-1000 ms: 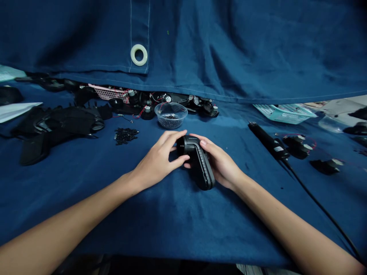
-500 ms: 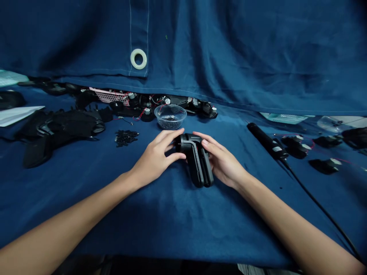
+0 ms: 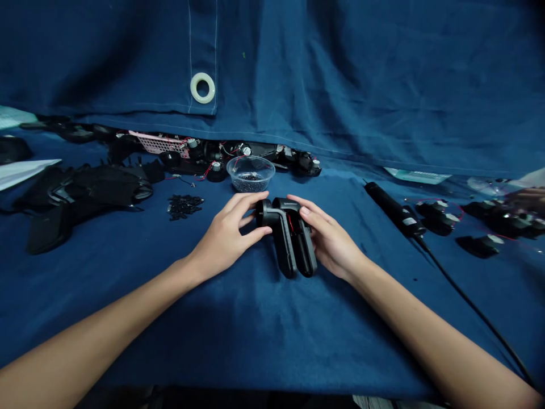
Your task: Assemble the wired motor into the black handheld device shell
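A black plastic casing lies on the blue cloth [image 3: 255, 318] at the centre, split into two shells standing side by side. My left hand [image 3: 225, 238] grips the left shell [image 3: 281, 241] near its rounded head, thumb below and fingers over the top. My right hand [image 3: 330, 241] holds the right shell [image 3: 304, 244] from its right side. A gap shows between the shells, with red wire inside.
A clear bowl [image 3: 250, 173] of small dark parts stands just behind the casing, with a heap of black screws [image 3: 184, 205] to its left. Black housings [image 3: 85, 193] lie left. A corded black tool [image 3: 394, 213] and motor parts [image 3: 438, 218] lie right.
The casing was one closed piece a second ago; its two shells have come apart, the left one pulled leftward by my left hand.
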Demonstrator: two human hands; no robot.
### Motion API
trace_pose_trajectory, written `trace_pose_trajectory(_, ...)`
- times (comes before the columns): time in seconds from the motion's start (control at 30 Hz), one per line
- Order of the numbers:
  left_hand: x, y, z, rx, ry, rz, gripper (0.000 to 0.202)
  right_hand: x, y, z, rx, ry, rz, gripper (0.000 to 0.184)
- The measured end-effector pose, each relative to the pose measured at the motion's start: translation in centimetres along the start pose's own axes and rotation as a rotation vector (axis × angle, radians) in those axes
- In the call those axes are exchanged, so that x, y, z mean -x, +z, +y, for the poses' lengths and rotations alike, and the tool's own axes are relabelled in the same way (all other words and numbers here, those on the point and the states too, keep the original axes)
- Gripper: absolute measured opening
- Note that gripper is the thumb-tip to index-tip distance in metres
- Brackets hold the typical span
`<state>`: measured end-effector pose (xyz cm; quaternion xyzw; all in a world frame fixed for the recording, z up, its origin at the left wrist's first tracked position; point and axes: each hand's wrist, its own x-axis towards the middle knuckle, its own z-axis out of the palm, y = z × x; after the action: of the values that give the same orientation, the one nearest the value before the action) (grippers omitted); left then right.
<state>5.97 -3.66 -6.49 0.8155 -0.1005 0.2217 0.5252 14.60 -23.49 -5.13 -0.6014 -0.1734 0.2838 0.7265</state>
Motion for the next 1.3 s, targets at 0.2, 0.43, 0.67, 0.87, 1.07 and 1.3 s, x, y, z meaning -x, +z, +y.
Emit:
trace_pose_trajectory(0.2,-0.2,-0.2,-0.1,-0.047,0.006,0.042,0.048,0.2,-0.3,-0.2,-0.065,-0.036,0.000,0.048)
trace_pose_trajectory(0.43,0.4,0.0,0.3,0.017,0.030,0.096,0.053,0.9,-0.4,-1.0,-0.182,-0.048,-0.029,0.044)
trace_pose_trajectory(0.67,0.8,-0.1,0.0,0.053,0.234,0.120,0.063,1.7,-0.4,-2.3,-0.167,-0.022,0.029,0.051)
trace_pose_trajectory(0.87,0.7,-0.2,-0.3,-0.153,0.259,0.075,0.073,1.8,-0.8,-2.3,-0.098,-0.074,0.019,0.045)
trace_pose_trajectory(1.07,1.0,-0.4,0.1,-0.561,0.391,0.089,0.063,2.1,-0.4,-2.5,-0.113,-0.134,0.022,0.036)
trace_pose_trajectory(1.3,0.8,-0.5,0.0,-0.534,0.432,0.085,0.060,2.4,-0.3,-2.7,-0.132,-0.102,0.024,0.036)
